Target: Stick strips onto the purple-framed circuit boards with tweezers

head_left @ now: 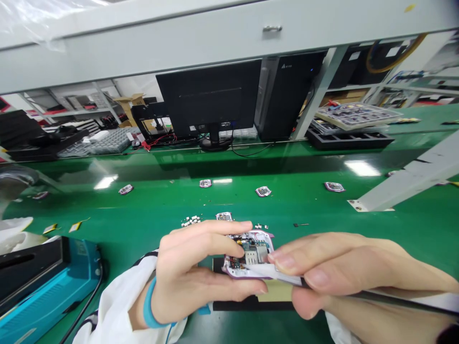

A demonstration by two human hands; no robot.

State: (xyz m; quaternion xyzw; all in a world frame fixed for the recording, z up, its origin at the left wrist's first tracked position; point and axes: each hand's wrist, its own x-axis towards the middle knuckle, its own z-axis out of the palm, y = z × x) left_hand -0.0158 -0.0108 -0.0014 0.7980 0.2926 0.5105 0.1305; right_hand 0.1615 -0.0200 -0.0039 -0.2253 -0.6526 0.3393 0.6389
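Note:
My left hand [201, 267], with a blue band at the wrist, grips a small white-and-purple device casing [265, 236] from its left side. The casing lies open and shows a circuit board [253, 253] with a silvery metal part. My right hand [333, 267] is closed on a slim tool [287, 276] with a pale, pointed tip. That tip rests at or just above the lower part of the board. Beneath the device are a black pad [236, 306] and a yellowish piece [274, 291].
Similar casings [205, 183], [263, 191] stand spaced along the green bench [161, 200]. Small white parts [191, 220] lie beyond my left hand. A teal machine [50, 291] is at left, a slanted metal post [412, 172] at right. Behind stands a monitor [211, 98].

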